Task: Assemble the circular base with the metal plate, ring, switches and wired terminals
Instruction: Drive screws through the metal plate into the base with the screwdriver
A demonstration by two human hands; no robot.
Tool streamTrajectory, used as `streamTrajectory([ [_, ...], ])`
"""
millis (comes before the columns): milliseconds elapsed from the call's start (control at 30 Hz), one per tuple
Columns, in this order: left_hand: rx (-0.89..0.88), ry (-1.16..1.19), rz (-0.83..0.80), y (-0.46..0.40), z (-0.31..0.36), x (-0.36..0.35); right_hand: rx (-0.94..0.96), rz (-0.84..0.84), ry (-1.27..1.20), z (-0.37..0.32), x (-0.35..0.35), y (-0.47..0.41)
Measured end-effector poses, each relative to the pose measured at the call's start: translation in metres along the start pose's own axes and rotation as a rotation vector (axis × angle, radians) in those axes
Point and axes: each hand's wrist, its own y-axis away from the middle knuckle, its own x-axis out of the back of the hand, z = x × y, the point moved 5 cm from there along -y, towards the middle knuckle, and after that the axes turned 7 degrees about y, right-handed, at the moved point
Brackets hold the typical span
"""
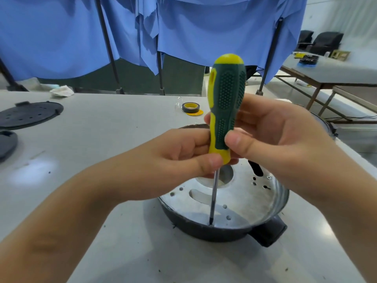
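Observation:
A black circular base sits on the grey table with a silver metal plate seated inside it. A green and yellow screwdriver stands upright, its tip planted at the plate's near edge. My left hand pinches the lower end of the handle from the left. My right hand grips the handle from the right, thumb in front. A screw shows on the plate's far right. Several holes and slots pierce the plate. No switches or wired terminals are visible.
A black perforated round cover and another dark disc lie at the far left. A roll of black tape with a yellow core sits behind the hands, a white rag further back. Blue cloth hangs on stands behind the table.

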Motion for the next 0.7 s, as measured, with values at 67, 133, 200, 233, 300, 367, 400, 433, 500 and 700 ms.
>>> streamTrajectory([
  [67, 0.000, -0.012, 0.012, -0.0009, -0.0012, -0.0021, -0.005, 0.024, 0.048, -0.0004, 0.0017, -0.0004],
  [133, 0.005, -0.057, 0.087, -0.0025, -0.0017, -0.0031, -0.007, 0.061, 0.124, -0.0008, 0.0039, -0.0005],
  [200, -0.006, -0.134, 0.205, -0.0034, -0.0011, -0.0020, -0.004, 0.108, 0.201, -0.0019, 0.0048, -0.0003],
  [233, -0.026, -0.164, 0.266, -0.0030, 0.0005, -0.0013, -0.002, 0.135, 0.229, -0.0027, 0.0048, 0.0002],
  [300, -0.083, -0.196, 0.388, -0.0005, 0.0048, 0.0015, 0.005, 0.189, 0.257, -0.0036, 0.0033, 0.0022],
  [367, -0.125, -0.206, 0.468, 0.0019, 0.0079, 0.0032, 0.006, 0.240, 0.282, -0.0039, 0.0014, 0.0043],
  [400, -0.136, -0.203, 0.488, 0.0026, 0.0081, 0.0035, 0.007, 0.262, 0.292, -0.0041, 0.0007, 0.0051],
  [433, -0.138, -0.189, 0.493, 0.0029, 0.0082, 0.0035, 0.007, 0.281, 0.296, -0.0045, 0.0004, 0.0057],
  [500, -0.118, -0.137, 0.436, 0.0025, 0.0074, 0.0027, -0.004, 0.318, 0.277, -0.0041, 0.0017, 0.0062],
  [700, -0.070, 0.026, 0.163, -0.0006, 0.0029, 0.0000, -0.056, 0.337, 0.148, 0.0019, 0.0084, 0.0040],
])
